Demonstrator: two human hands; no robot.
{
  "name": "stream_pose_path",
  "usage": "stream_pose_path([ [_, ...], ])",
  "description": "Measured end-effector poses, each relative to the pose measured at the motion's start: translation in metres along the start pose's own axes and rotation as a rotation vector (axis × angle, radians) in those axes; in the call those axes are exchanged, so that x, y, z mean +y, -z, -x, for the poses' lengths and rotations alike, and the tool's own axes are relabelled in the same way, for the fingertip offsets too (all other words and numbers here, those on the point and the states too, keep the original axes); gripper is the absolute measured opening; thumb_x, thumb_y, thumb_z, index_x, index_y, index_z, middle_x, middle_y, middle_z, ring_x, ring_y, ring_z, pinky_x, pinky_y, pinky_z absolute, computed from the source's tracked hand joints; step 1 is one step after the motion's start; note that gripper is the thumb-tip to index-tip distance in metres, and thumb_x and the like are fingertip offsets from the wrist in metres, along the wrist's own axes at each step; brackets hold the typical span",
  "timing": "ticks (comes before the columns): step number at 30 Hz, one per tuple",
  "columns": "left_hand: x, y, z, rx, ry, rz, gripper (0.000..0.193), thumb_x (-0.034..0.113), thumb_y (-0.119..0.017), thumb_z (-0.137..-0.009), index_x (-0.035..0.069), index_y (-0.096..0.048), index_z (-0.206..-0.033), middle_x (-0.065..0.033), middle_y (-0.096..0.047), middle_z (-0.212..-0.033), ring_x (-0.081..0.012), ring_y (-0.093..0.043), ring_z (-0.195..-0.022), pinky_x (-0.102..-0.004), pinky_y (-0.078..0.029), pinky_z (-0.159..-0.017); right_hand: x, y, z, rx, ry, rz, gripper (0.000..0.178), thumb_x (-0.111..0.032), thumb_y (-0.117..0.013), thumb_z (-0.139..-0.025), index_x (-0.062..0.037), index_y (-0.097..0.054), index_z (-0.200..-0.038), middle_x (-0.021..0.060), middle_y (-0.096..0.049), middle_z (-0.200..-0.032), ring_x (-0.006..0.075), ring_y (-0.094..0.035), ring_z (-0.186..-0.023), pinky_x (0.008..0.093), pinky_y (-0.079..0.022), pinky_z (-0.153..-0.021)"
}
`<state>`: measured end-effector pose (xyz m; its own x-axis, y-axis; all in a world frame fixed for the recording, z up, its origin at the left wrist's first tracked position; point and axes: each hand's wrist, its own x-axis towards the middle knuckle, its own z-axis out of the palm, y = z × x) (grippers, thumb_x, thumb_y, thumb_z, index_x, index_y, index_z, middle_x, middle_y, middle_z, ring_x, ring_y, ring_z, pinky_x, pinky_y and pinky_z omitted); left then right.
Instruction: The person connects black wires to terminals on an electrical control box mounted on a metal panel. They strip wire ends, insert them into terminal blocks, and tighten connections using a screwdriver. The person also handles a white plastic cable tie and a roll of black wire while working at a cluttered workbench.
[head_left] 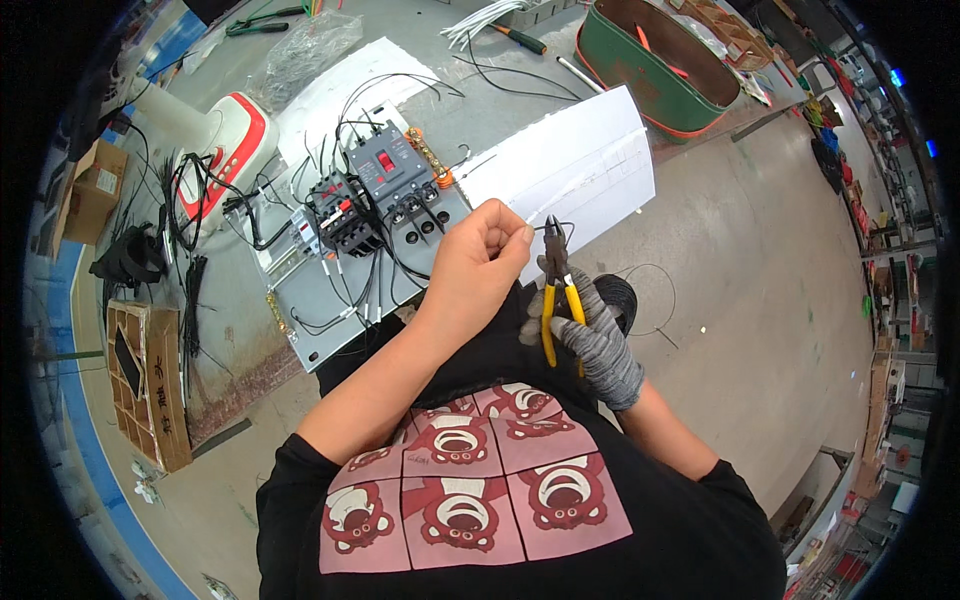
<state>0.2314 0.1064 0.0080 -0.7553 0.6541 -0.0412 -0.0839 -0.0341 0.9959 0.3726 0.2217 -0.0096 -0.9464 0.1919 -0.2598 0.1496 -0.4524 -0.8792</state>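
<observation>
My bare left hand (470, 268) pinches a thin black wire (570, 233) between thumb and forefinger. The wire curves at the jaws of a pair of cutting pliers (556, 255) with yellow handles. My right hand (607, 350), in a grey knitted glove, is wrapped round those handles, jaws pointing away from me. Whether the jaws grip the wire is too small to tell. Left of my hands, a grey mounting plate (300, 330) carries a large circuit breaker (388, 168), a contactor (340, 215) and many black wires with white sleeves.
White paper sheets (600, 160) lie beyond my hands, with a green bin (640, 85) behind them. A screwdriver (522, 40) rests at the back. At left are a white-and-red device (235, 150), black cable bundles (190, 300) and a compartmented wooden box (160, 400).
</observation>
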Motion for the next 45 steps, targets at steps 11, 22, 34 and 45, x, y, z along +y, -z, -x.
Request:
stream_pose_path([
  [11, 0.022, 0.008, 0.006, -0.014, -0.052, 0.057, 0.008, 0.011, -0.054, -0.093, 0.004, -0.053, -0.09, 0.0026, -0.05, -0.069, -0.0043, -0.042, -0.058, -0.0204, -0.033, -0.052, 0.01, 0.049, -0.026, 0.334, 0.018, -0.024, 0.025, -0.036, -0.061, -0.092, -0.0125, -0.054, -0.091, -0.0036, -0.047, -0.06, 0.0066, -0.043, -0.048, 0.0231, -0.035, -0.041],
  [22, 0.147, 0.135, 0.187, 0.269, -0.799, 0.373, 0.006, 0.01, -0.05, -0.097, 0.011, -0.044, -0.097, 0.0049, -0.046, -0.063, 0.0002, -0.041, -0.043, -0.0165, -0.025, -0.04, -0.052, 0.067, -0.284, 0.462, 0.425, 1.769, 0.045, -0.033, -0.068, -0.082, -0.0077, -0.058, -0.117, 0.0205, -0.059, -0.112, 0.0358, -0.059, -0.102, 0.0425, -0.047, -0.09],
  [34, 0.163, 0.129, 0.215, 0.168, -0.93, 0.572, 0.009, 0.005, -0.043, -0.099, 0.005, -0.044, -0.089, -0.0028, -0.058, -0.051, -0.0091, -0.051, -0.032, -0.0182, -0.037, -0.03, -0.046, -0.107, -0.134, -0.32, 0.714, 0.777, 0.028, -0.025, -0.06, -0.09, -0.0041, -0.061, -0.107, 0.0129, -0.064, -0.092, 0.0245, -0.062, -0.084, 0.0352, -0.05, -0.078],
  [45, 0.19, 0.158, 0.3, 0.526, -1.182, 0.545, 0.032, 0.009, -0.043, -0.099, 0.01, -0.049, -0.067, -0.0035, -0.05, -0.062, -0.0095, -0.053, -0.052, -0.0196, -0.049, -0.056, -0.041, -0.204, -0.035, -0.816, 0.944, 0.546, 0.041, -0.03, -0.058, -0.092, 0.0028, -0.053, -0.117, 0.015, -0.061, -0.107, 0.026, -0.06, -0.096, 0.0348, -0.048, -0.086],
])
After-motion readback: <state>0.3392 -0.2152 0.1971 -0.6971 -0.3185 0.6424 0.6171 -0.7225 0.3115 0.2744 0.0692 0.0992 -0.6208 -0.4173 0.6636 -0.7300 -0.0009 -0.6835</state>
